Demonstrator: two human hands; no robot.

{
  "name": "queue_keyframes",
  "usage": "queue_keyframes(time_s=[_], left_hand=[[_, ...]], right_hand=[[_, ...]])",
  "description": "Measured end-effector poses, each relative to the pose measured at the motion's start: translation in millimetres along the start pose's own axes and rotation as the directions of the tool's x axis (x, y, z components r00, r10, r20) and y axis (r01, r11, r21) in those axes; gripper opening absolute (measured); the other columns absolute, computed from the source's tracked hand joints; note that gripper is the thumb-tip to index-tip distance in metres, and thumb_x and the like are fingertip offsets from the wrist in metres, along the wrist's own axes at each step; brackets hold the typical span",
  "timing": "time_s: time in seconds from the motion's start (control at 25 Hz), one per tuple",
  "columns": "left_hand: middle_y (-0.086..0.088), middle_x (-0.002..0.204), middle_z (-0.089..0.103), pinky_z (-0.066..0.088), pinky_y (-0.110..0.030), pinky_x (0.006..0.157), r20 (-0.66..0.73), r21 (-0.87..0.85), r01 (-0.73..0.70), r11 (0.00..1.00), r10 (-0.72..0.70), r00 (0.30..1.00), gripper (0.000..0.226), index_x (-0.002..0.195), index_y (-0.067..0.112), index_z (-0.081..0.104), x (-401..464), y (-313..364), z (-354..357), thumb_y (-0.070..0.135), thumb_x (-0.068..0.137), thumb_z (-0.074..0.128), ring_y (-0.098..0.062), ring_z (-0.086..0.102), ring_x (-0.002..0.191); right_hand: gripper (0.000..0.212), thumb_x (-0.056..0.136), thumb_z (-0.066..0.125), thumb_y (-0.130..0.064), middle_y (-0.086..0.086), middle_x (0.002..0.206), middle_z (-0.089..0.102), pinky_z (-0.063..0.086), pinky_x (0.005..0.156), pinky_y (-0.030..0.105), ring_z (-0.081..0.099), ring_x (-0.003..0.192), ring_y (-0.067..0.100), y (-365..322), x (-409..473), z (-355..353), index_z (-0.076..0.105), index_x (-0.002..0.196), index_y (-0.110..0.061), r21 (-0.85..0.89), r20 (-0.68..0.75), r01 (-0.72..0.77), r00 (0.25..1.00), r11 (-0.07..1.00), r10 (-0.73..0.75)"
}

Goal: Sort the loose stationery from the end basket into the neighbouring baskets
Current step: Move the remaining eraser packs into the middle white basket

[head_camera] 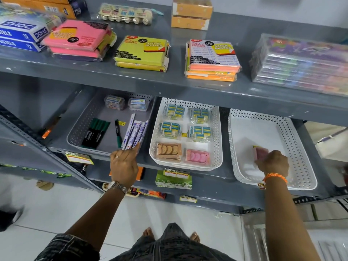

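Three baskets stand side by side on the middle shelf. The white end basket (301, 140) on the right holds one pink packet (259, 152), and my right hand (273, 162) is closed around its near end. The middle white basket (219, 129) holds several eraser packs and two boxes of shaped erasers. In the grey basket (82, 121) on the left lie markers, small plastic boxes and a bunch of white-and-purple pen packs (134, 129). My left hand (124, 162) rests at that basket's front rim, fingertips on the lower ends of the pen packs.
The shelf above carries sticky-note stacks (141, 51), pastel boxes (20, 32) and a stack of clear cases (301, 61), and its front edge overhangs the baskets. Below is another shelf with small packs (173, 178). White tiled floor (160, 215) lies underfoot.
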State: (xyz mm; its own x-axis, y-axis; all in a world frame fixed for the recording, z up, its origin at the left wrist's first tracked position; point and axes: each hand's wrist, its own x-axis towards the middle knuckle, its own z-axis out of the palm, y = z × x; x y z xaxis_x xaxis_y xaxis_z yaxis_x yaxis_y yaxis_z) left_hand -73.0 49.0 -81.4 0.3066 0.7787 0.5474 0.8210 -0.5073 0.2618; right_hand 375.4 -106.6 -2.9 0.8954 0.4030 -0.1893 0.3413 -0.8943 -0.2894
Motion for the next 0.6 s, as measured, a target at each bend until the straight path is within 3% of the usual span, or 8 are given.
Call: queue_keyframes(time_s=[0.12, 0.24, 0.48, 0.6], left_hand=[[-0.003, 0.094, 0.076, 0.038, -0.040, 0.083, 0.010, -0.004, 0.009, 1.000, -0.009, 1.000, 0.053, 0.127, 0.014, 0.069, 0.1, 0.1, 0.9, -0.002, 0.080, 0.052, -0.029, 0.063, 0.078], [-0.005, 0.097, 0.076, 0.039, -0.040, 0.083, 0.029, -0.001, 0.020, 1.000, -0.020, 0.999, 0.051, 0.128, 0.014, 0.069, 0.3, 0.2, 1.0, 0.001, 0.082, 0.050, -0.030, 0.064, 0.081], [-0.007, 0.098, 0.076, 0.039, -0.041, 0.084, 0.036, 0.006, 0.026, 1.000, -0.026, 0.999, 0.051, 0.127, 0.013, 0.069, -0.4, 1.7, -1.2, 0.002, 0.082, 0.048, -0.032, 0.066, 0.084], [-0.008, 0.100, 0.077, 0.041, -0.041, 0.085, 0.055, 0.006, 0.039, 0.999, -0.040, 0.998, 0.050, 0.126, 0.013, 0.069, 0.4, 1.7, -1.9, 0.004, 0.082, 0.047, -0.032, 0.066, 0.085]], right_hand=[[0.058, 0.065, 0.086, -0.021, 0.028, 0.117, 0.064, 0.053, 0.093, 0.045, 0.062, 0.109, 0.042, -3.0, -2.3, -0.6, 0.063, 0.112, 0.004, 0.072, -0.027, -0.015, 1.000, 0.997, 0.017], [0.040, 0.058, 0.088, -0.024, 0.020, 0.097, 0.075, 0.050, 0.077, 0.033, 0.065, 0.080, 0.033, -13.0, -7.8, -10.8, 0.074, 0.090, -0.004, 0.109, -0.068, 0.054, 0.997, 0.993, -0.047], [0.049, 0.054, 0.093, -0.016, 0.008, 0.103, 0.077, 0.051, 0.085, 0.027, 0.072, 0.093, 0.026, -45.2, -23.2, -40.7, 0.077, 0.100, -0.013, 0.317, -0.092, 0.349, 0.937, 0.882, -0.338], [0.047, 0.052, 0.092, -0.009, 0.000, 0.095, 0.077, 0.050, 0.070, 0.015, 0.069, 0.084, 0.016, -75.6, -43.2, -42.2, 0.077, 0.095, -0.018, 0.350, 0.031, 0.509, 0.833, 0.786, -0.553]])
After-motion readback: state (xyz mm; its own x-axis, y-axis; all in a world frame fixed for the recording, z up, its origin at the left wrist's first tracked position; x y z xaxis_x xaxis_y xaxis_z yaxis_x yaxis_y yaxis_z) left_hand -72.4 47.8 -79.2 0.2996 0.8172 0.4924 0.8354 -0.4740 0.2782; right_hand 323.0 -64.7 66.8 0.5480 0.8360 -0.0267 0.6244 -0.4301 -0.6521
